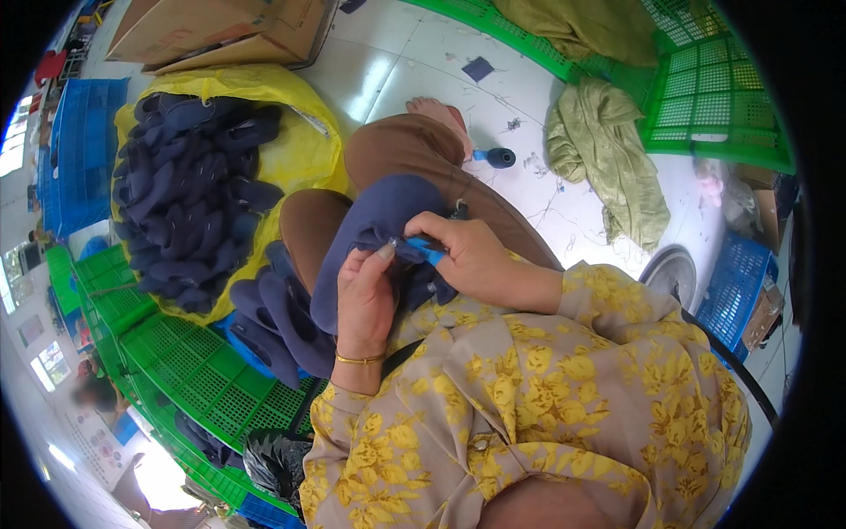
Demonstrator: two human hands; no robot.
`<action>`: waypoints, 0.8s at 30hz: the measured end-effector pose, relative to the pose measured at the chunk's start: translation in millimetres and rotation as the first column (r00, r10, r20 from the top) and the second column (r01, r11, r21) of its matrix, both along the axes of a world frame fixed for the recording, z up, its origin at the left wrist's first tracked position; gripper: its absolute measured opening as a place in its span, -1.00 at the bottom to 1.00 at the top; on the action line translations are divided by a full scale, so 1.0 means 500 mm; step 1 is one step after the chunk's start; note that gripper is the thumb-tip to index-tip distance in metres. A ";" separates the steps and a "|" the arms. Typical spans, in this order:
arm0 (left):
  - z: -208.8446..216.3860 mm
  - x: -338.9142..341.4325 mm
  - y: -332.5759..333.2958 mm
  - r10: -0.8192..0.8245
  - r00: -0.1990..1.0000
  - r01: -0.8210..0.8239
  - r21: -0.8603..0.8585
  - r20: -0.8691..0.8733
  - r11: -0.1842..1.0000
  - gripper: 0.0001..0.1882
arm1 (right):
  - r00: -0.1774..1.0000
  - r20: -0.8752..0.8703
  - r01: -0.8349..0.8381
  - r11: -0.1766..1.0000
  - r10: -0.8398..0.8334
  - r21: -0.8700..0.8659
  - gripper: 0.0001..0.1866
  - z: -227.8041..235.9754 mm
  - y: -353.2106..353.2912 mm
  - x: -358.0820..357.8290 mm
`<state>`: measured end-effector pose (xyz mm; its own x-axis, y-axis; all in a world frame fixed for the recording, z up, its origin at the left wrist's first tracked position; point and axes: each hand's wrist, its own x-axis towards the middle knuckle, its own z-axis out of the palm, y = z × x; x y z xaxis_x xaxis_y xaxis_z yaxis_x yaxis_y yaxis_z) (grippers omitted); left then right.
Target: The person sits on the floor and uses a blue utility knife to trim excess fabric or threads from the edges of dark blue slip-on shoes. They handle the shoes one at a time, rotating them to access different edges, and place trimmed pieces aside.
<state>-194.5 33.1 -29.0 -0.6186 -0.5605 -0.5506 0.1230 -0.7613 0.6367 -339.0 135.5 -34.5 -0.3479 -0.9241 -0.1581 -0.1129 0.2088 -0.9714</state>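
A navy slipper (388,196) lay between both hands
In the head view the slipper rested over brown trousers (493,204), long axis from lower left to upper right; the left hand (366,295), nearer, overlapped it, pinching its edge, while the right hand (471,256) gripped a blue tool (430,254) just right of it, the tip hard to make out

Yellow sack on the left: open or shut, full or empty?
Open and well filled: the yellow sack has its mouth spread wide, with navy fabric pieces heaped inside.
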 end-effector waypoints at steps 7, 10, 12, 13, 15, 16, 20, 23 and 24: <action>-0.010 0.007 0.005 0.010 0.998 -0.009 0.020 -0.055 1.000 -0.91 | 0.999 -0.026 0.047 0.998 -0.048 -0.046 -0.68 -0.012 -0.002 0.018; -0.013 0.007 0.004 0.011 1.000 -0.011 0.017 -0.022 1.000 -0.90 | 0.999 -0.042 0.032 0.998 -0.034 -0.056 -0.66 -0.011 -0.003 0.018; -0.008 0.004 0.003 0.009 0.999 -0.008 0.018 -0.035 1.000 -0.90 | 0.998 -0.066 -0.001 0.997 -0.004 -0.073 -0.64 -0.018 -0.001 0.015; -0.005 0.003 0.003 0.010 0.999 -0.009 0.019 -0.039 1.000 -0.89 | 0.995 -0.098 -0.014 0.996 0.006 -0.085 -0.63 -0.021 0.000 0.014; -0.009 0.007 0.003 0.012 0.999 -0.011 0.014 -0.041 1.000 -0.89 | 0.986 -0.162 -0.042 0.993 0.024 -0.107 -0.60 -0.027 0.005 0.012; -0.011 0.009 0.003 0.012 0.999 -0.011 0.012 -0.042 1.000 -0.90 | 0.983 -0.178 -0.054 0.993 0.035 -0.102 -0.59 -0.028 0.008 0.011; -0.011 0.009 0.001 0.002 0.999 -0.002 0.013 -0.051 1.000 -0.90 | 0.973 -0.220 -0.089 0.994 0.073 -0.065 -0.56 -0.032 0.014 0.007; -0.010 0.009 0.003 -0.005 0.998 0.005 0.002 -0.063 1.000 -0.90 | 0.985 -0.158 -0.086 0.993 0.073 -0.078 -0.56 -0.027 0.009 0.005; -0.015 0.012 0.003 -0.008 0.998 0.007 -0.004 -0.062 1.000 -0.91 | 0.990 -0.123 -0.081 0.993 0.070 -0.091 -0.56 -0.022 0.006 0.005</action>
<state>-188.6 34.8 -36.4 -0.6554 -0.5579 -0.5091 0.1563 -0.7596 0.6313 -336.4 138.7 -45.7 -0.2875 -0.9573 -0.0296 -0.2413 0.1023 -0.9650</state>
